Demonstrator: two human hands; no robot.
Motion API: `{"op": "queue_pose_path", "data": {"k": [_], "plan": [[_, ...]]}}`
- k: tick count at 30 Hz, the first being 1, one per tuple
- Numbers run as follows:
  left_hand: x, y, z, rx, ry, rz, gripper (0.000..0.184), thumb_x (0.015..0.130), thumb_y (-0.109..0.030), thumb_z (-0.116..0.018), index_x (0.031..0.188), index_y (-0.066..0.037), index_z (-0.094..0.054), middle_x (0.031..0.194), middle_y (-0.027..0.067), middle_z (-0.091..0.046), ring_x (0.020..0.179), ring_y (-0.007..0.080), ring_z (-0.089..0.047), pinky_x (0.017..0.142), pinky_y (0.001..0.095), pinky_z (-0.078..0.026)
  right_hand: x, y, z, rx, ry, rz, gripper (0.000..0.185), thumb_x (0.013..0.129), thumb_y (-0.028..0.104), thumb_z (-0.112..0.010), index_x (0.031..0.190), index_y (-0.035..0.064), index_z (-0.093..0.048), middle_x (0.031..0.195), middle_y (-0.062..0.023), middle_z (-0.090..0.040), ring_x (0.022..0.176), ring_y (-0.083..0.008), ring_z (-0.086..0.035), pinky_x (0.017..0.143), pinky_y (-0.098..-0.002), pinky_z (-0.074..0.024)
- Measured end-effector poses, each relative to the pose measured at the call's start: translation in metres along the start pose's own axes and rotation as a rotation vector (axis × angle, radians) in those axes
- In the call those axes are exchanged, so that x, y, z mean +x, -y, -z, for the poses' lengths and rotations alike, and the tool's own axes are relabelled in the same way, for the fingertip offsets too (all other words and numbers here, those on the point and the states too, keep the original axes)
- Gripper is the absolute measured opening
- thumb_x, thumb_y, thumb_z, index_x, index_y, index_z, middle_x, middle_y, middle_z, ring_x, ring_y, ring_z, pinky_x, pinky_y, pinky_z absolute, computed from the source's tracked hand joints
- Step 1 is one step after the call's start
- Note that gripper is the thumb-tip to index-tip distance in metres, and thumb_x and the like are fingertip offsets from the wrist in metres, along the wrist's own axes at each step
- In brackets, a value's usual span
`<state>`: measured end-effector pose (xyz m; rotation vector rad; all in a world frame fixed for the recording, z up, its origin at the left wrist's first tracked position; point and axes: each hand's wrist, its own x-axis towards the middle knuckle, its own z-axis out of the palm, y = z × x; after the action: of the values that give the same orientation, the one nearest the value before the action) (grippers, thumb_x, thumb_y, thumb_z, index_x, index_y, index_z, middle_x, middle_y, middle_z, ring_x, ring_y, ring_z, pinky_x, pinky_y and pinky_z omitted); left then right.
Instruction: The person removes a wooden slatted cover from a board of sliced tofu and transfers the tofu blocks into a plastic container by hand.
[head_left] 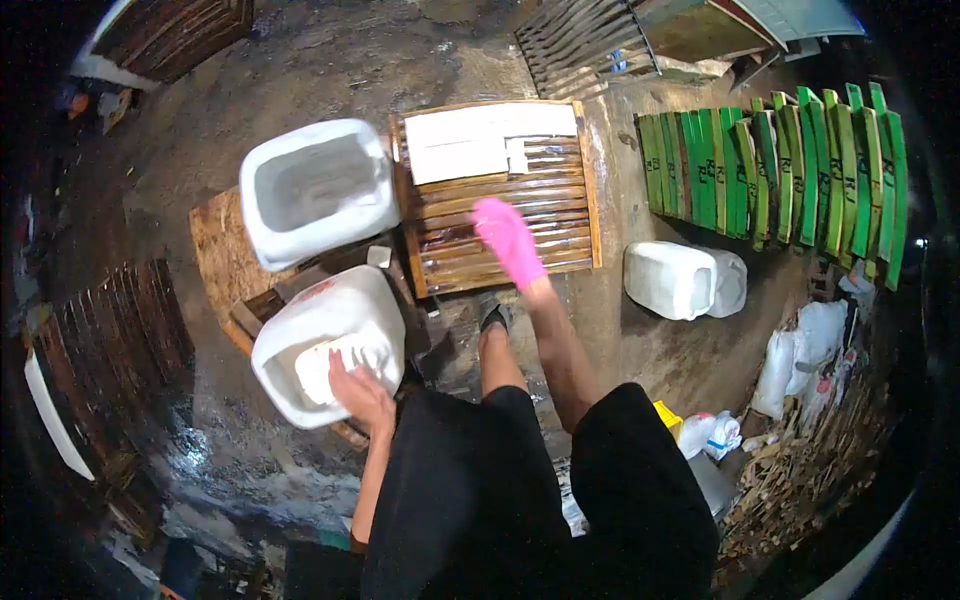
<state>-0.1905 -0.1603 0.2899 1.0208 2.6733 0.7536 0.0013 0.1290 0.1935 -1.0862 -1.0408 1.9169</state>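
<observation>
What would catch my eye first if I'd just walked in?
Probably the bright pink glove on the right hand, over the slatted rack near the centre. Next, green boards lined up at upper right, and two open white containers at left, the left hand reaching into one.

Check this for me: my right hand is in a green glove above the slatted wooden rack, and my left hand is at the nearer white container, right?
Not quite: the glove is pink, not green. The head view shows it on your right hand above the slatted wooden rack, with your left hand at the nearer white container.
</observation>
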Motion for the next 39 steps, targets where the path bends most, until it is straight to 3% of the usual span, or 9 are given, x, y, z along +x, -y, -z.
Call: {"op": "queue_pose_path", "data": {"k": [3,11,15,19,25,29,32,35,39], "plan": [[0.002,-0.011,-0.010,0.031,-0.038,0.103,0.048,0.099,-0.028,-0.036,0.127,0.010,-0.046,0.129,0.0253,-0.050,0.122,0.0394,-0.045,0.105,0.0439,-0.031,0.073,-0.049,0.127,0.009,-0.580,-0.121,0.052,0.100,0.037,-0.038,0.137,0.0022,-0.042,0.144,-0.0131,-0.041,0.134,-0.0248,-0.037,0.111,-0.0364,-0.0275],[-0.008,0.001,-0.038,0.129,-0.045,0.125,0.064,0.100,-0.045,-0.023,0.125,0.006,-0.051,0.129,0.0219,-0.051,0.123,0.0371,-0.046,0.105,0.0458,-0.031,0.222,-0.157,0.197,-1.274,-0.611,-0.082,0.055,0.100,0.028,-0.027,0.146,-0.0008,-0.019,0.155,-0.0168,-0.010,0.143,-0.0358,-0.005,0.116,-0.0490,-0.0032],[-0.004,-0.010,-0.037,0.212,0.002,-0.008,0.070,0.098,-0.052,-0.020,0.124,0.005,-0.052,0.128,0.0218,-0.052,0.122,0.0373,-0.047,0.104,0.0468,-0.032,0.229,-0.163,0.133,-0.878,-0.599,0.281,0.045,0.098,0.017,-0.037,0.138,-0.0021,-0.036,0.141,-0.0188,-0.040,0.131,-0.0294,-0.037,0.110,-0.0423,-0.0257],[-0.003,-0.009,-0.035,0.261,-0.016,0.096,0.069,0.099,-0.052,-0.020,0.121,0.003,-0.055,0.125,0.0202,-0.055,0.120,0.0365,-0.048,0.103,0.0461,-0.033,0.242,-0.124,0.169,-0.117,-0.398,-0.177,0.042,0.095,0.026,-0.052,0.128,-0.0004,-0.049,0.118,-0.0097,-0.059,0.106,-0.0193,-0.059,0.087,-0.0331,-0.0484],[-0.005,-0.009,-0.036,0.225,-0.026,0.063,0.068,0.099,-0.051,-0.020,0.116,0.003,-0.058,0.121,0.0194,-0.058,0.114,0.0353,-0.052,0.101,0.0444,-0.035,0.272,-0.099,0.186,-0.381,0.182,-0.438,0.038,0.079,0.018,-0.073,0.111,0.0016,-0.061,0.102,-0.0078,-0.066,0.093,-0.0168,-0.063,0.074,-0.0351,-0.0549],[-0.003,-0.003,-0.029,0.184,-0.034,0.035,0.060,0.100,-0.045,-0.025,0.112,0.003,-0.059,0.120,0.0183,-0.059,0.113,0.0349,-0.051,0.101,0.0440,-0.034,0.246,-0.095,0.189,-0.032,-0.019,-0.532,0.034,0.078,0.004,-0.069,0.110,-0.0042,-0.062,0.109,-0.0116,-0.065,0.109,-0.0237,-0.058,0.100,-0.0400,-0.0399],[-0.002,-0.008,-0.023,0.166,-0.020,0.155,0.057,0.099,-0.042,-0.026,0.113,0.002,-0.060,0.120,0.0185,-0.058,0.114,0.0352,-0.051,0.101,0.0434,-0.034,0.180,-0.070,0.218,-1.411,0.299,0.359,0.033,0.081,-0.001,-0.062,0.113,-0.0035,-0.060,0.112,-0.0106,-0.064,0.108,-0.0219,-0.060,0.091,-0.0351,-0.0495],[-0.004,-0.005,-0.016,0.134,-0.050,0.176,0.053,0.099,-0.037,-0.026,0.112,0.001,-0.061,0.121,0.0185,-0.058,0.114,0.0359,-0.051,0.100,0.0437,-0.035,0.098,0.003,0.143,-0.320,-0.081,-0.345,0.039,0.077,0.002,-0.068,0.115,-0.0013,-0.058,0.111,-0.0086,-0.063,0.101,-0.0194,-0.062,0.087,-0.0334,-0.0509],[-0.001,0.002,-0.001,-0.061,-0.095,0.199,0.044,0.098,-0.027,-0.029,0.115,0.001,-0.059,0.125,0.0194,-0.055,0.118,0.0339,-0.050,0.101,0.0411,-0.036,-0.015,0.056,0.021,-0.232,0.007,-0.547,0.044,0.076,0.001,-0.070,0.118,-0.0009,-0.057,0.107,-0.0079,-0.065,0.094,-0.0205,-0.065,0.083,-0.0332,-0.0539]]}}
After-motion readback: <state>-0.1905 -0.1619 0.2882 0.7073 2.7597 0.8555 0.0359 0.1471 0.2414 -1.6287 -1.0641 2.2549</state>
